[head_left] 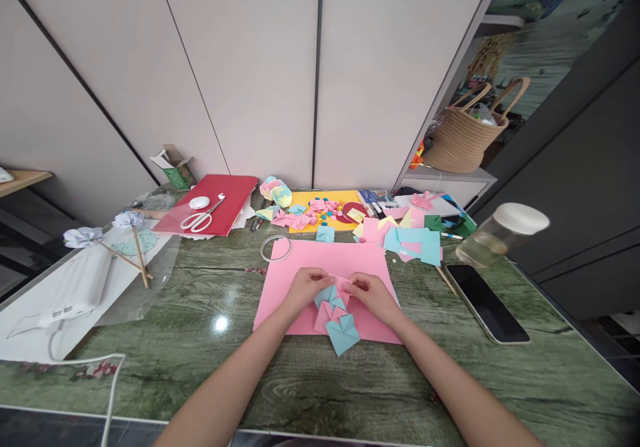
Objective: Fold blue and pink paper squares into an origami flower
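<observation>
Over a large pink sheet (287, 267), both hands pinch the upper end of a joined piece of folded origami paper (343, 334) made of pink and light blue units. My left hand (306, 288) grips its upper left edge, thumb and fingers pressed together. At the upper right, my right hand (373, 294) pinches a pink part of it. The lower end of the piece is a light blue square that reaches toward me, near the sheet's front edge. The fingertips hide some of the folds. A tape ring (275, 248) rests on the sheet's top left corner.
White scissors (197, 222) and a round white case lie on a red folder (220, 194) at back left. Behind the sheet are folded papers and beads on yellow paper (300, 200). Rightward lie paper scraps (425, 244), a phone (485, 304) and a bottle (500, 234). A power bank (80, 280) sits left.
</observation>
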Tool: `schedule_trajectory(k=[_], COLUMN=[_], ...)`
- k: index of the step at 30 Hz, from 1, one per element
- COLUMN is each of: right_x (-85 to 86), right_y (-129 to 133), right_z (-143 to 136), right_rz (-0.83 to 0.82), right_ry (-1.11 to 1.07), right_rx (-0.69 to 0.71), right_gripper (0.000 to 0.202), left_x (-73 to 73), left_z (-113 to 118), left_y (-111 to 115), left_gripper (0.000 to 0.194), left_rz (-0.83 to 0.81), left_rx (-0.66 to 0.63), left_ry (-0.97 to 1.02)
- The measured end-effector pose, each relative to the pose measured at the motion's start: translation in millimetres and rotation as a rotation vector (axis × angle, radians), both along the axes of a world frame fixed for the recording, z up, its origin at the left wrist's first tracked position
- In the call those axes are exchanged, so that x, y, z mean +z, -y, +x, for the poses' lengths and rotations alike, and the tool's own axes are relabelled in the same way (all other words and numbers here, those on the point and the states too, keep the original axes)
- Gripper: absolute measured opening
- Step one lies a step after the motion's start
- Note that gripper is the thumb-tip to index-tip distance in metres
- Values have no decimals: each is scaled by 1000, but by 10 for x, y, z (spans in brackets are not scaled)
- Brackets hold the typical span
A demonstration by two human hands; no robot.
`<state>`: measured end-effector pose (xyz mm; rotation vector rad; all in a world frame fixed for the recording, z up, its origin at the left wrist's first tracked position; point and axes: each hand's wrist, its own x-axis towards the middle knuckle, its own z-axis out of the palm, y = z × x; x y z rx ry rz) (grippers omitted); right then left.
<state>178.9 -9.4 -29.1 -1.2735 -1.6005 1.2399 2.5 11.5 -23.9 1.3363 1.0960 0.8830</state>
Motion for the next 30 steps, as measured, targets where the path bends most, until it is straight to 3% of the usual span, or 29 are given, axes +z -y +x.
schedule_trajectory(k=[6, 24, 30], right_x=[-5, 16, -18], right_y=[0, 2, -3], right_z=[6, 20, 24], right_rz=[10, 34, 61], right_ry=[8, 60, 123], right_rx=[15, 39, 40], right_gripper=[26, 28, 30], left_x=[37, -40, -57], left_z=[7, -19, 2], left_y=[10, -26, -15], left_gripper=[30, 28, 21], left_rz=[-1, 15, 102], left_rx=[-2, -23, -2], left_ry=[-19, -18, -48])
